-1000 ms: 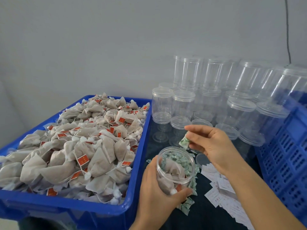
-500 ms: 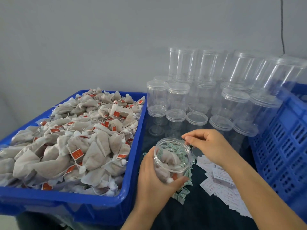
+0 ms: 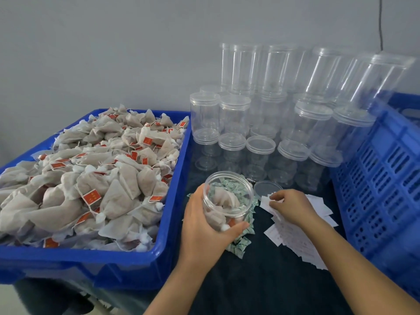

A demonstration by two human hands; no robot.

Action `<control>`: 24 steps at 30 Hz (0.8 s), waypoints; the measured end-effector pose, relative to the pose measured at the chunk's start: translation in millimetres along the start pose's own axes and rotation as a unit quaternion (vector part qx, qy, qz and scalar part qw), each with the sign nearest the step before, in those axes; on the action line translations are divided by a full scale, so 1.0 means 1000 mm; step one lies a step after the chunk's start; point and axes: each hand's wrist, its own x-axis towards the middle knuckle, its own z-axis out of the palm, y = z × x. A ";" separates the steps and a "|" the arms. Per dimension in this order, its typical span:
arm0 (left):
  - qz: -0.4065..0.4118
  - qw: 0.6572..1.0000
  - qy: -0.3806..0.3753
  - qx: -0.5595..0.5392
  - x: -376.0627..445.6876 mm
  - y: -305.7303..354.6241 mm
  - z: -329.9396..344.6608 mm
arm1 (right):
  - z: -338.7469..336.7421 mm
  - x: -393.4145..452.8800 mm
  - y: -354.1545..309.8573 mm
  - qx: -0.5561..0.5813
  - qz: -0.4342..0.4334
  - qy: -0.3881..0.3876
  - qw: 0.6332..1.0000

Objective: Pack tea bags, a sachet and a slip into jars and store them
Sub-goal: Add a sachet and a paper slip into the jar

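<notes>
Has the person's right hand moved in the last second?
Yes. The right hand has dropped from above the open clear plastic jar down to the white paper slips beside it.

Soft, even indoor light, no hard shadows

Faint glare streaks the jars (image 3: 268, 71); the wide lens tilts those at right outward, and edges go soft, the crate (image 3: 386, 178) slightly blurred.

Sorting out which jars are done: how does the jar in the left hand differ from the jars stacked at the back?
The held jar is open, tilted and holds tea bags, gripped by the left hand; the stacked jars are lidded, upright and look empty. Both are clear plastic.
</notes>
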 end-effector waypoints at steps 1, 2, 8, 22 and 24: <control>-0.002 1.000 0.000 -0.003 0.000 -0.001 0.000 | 0.001 0.001 0.002 -0.011 0.007 0.001 1.000; -0.004 1.000 0.000 -0.007 0.000 -0.001 0.001 | 0.001 0.002 0.004 -0.018 0.010 0.002 1.000; -0.007 1.000 -0.005 -0.011 0.001 -0.001 0.007 | 0.001 0.013 0.003 -0.087 -0.008 -0.013 0.996; -0.010 1.000 -0.019 -0.020 -0.001 -0.001 0.008 | -0.011 0.025 0.002 -0.181 -0.071 -0.023 0.981; -0.010 1.000 -0.017 -0.020 -0.001 -0.001 0.008 | -0.013 0.020 0.005 -0.160 -0.085 -0.025 0.983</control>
